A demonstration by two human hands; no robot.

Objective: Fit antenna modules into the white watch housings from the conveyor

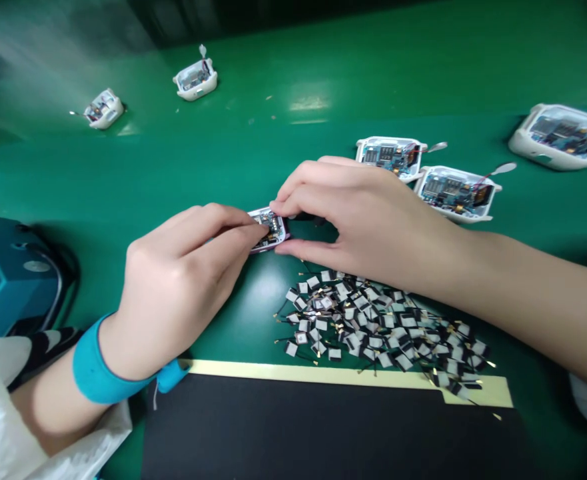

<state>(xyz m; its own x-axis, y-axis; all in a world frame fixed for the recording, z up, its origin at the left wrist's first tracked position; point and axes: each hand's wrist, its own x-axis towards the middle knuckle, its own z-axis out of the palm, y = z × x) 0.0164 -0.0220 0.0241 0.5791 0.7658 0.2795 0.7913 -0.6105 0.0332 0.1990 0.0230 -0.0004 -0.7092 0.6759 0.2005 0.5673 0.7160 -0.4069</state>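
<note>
Between both hands is a small watch housing [276, 229] with a circuit board showing inside it. My left hand [188, 267] grips its left side, with fingertips pressed over the board. At its right end my right hand [348, 207] pinches the edge between thumb and fingers. Part of the housing is hidden under my left fingers. Just below my right hand lies a pile of small antennas [368, 320] with white-grey pads and short black cables. Beyond my right wrist sit two white watch housings, one farther back [390, 157] and one nearer [456, 193], with boards and wires.
More white housings stand at the far right [548, 150], far middle [196, 80] and far left [104, 109]. A blue machine [13, 280] is at the left edge. A black mat [293, 433] with a yellow strip [273, 372] lies in front. A blue wristband [93, 363] circles my left wrist.
</note>
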